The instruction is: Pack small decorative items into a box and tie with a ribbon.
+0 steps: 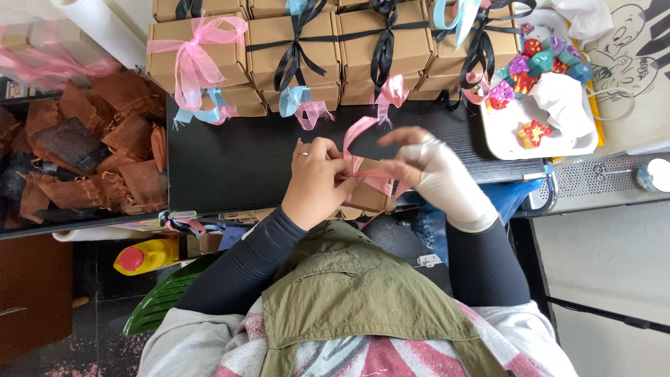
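Ribbon (357, 137), pink, loops up over the small box (370, 197) we hold at the near edge of the black table (230, 157). Our left hand (315, 183) pinches the ribbon at the knot; our gloved right hand (434, 171) pinches the other strand, fingers partly spread. If either pinch slackens, we judge the bow could loosen or the box tip off the edge. A white tray (499, 136) holds small coloured figures (534, 61); the bin (84, 223) at left holds brown pouches (91, 150).

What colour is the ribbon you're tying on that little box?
Pink ribbon, seen best in the head view.
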